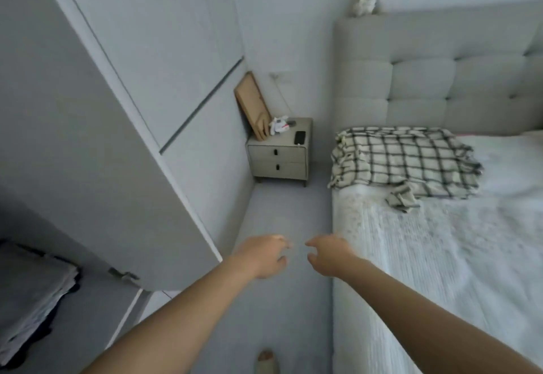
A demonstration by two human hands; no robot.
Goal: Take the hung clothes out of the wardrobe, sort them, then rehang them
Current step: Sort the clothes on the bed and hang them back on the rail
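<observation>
Both hands reach out over the floor beside the bed (pixel 440 256). The left hand (pixel 261 257) and the right hand (pixel 329 256) are close together, fingers loosely bent, holding nothing. The wardrobe (pixel 97 138) stands across the floor from the bed, its door swung open. A pile of folded clothes (pixel 32 294) lies inside it, well apart from the hands.

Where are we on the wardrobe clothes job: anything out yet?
Done: only the wardrobe door stands open. In hand: nothing; the left hand and right hand hang loosely curled and empty over the floor. Left: no hung clothes show on the bed, only a checked blanket. Folded clothes sit inside; taking out, sorting and rehanging all remain.
</observation>
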